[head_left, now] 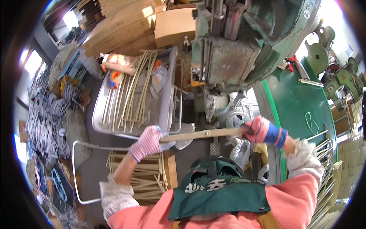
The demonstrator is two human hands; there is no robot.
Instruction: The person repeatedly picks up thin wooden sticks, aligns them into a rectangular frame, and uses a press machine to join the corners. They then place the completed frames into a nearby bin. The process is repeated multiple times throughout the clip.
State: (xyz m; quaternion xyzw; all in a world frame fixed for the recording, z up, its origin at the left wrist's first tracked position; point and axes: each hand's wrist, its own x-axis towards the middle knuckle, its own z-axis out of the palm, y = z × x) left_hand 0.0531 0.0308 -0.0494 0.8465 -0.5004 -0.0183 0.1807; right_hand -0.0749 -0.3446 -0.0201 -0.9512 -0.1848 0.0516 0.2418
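Both my hands wear striped work gloves and hold a long beige strip [206, 134] level in front of my chest. My left hand [148, 143] is closed around its left end, the thumb below and the fingers above. Around the right end my right hand [264, 132], in a pink and blue glove, is closed too; something dark shows at its fingertips. Directly above the strip stands a green press machine [232, 57], its lower tooling just beyond the strip. A white bent tube [75, 171] runs left from near my left wrist; where it joins is hidden.
Left of the machine, a grey tray [171, 87] holds thin beige rods, tape rolls and a plastic bag. More rods [148, 171] lie in a carton below. A green table [293, 99] stands at right, with rods bundled [324, 171] near my right elbow. Cartons [175, 26] stack behind.
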